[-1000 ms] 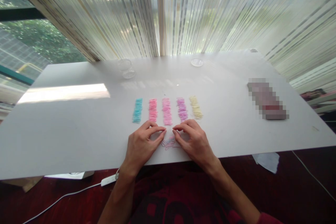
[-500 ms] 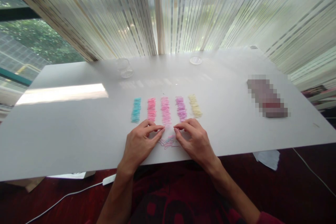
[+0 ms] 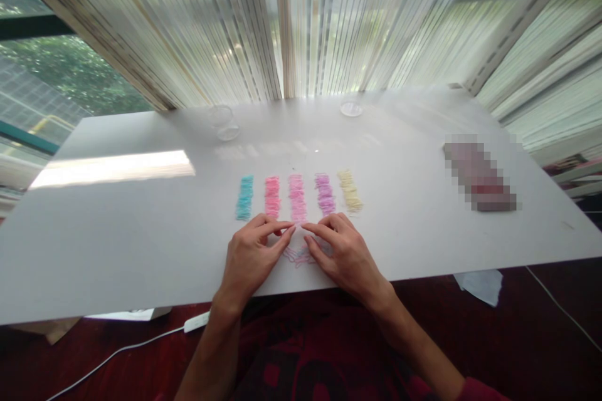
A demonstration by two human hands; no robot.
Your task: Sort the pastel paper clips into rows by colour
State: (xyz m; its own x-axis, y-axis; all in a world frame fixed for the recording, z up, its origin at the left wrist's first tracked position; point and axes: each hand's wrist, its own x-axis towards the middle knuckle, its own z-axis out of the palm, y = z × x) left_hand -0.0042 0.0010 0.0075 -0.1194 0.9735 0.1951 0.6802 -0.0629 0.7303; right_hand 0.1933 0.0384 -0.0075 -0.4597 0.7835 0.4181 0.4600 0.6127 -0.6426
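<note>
Thin pastel bands, which look like small elastic bands, lie in neat columns: a turquoise column (image 3: 244, 198), a coral column (image 3: 272, 198), a pink column (image 3: 296, 195), a purple column (image 3: 324, 193) and a yellow column (image 3: 350, 190). At the near end of the pink column, my left hand (image 3: 256, 254) pinches with thumb and forefinger; whatever is between the tips is too small to make out. My right hand (image 3: 348, 252) has its forefinger reaching to the same spot, thumb apart below it. Between my hands lies a loose pile of mixed bands (image 3: 296, 256), partly covered by the right thumb.
Clear round dishes or lids (image 3: 228, 131) stand at the back left, with another clear lid (image 3: 351, 109) at the back centre. A blurred-out object (image 3: 480, 172) lies on the right of the white table (image 3: 141, 238). Striped curtains (image 3: 320, 25) hang along the far edge.
My right hand has shifted slightly left, toward the left fingertips, and its thumb and forefinger have parted. My left hand has stayed nearly in place.
</note>
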